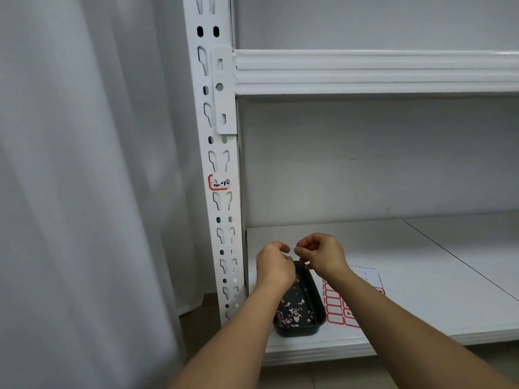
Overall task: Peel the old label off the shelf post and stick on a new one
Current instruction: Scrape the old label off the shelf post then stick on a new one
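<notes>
A white slotted shelf post [222, 169] stands left of centre. On it sticks a partly torn red-bordered label [219, 183] with handwriting. Lower down, my left hand [273, 265] and my right hand [323, 254] meet above a black tray [314, 327] on the lower shelf. Both have curled fingers, and the right fingertips pinch a tiny pale scrap [295, 249] between the two hands. Whether the left fingers also touch it is unclear. A sheet of red-bordered labels [337, 307] lies right of the tray, partly under my right forearm.
The tray holds several small torn label bits. The white lower shelf board [421, 290] stretches to the right, and an upper shelf beam [365, 71] crosses above. A grey curtain [84, 192] hangs left of the post. Floor tiles show below.
</notes>
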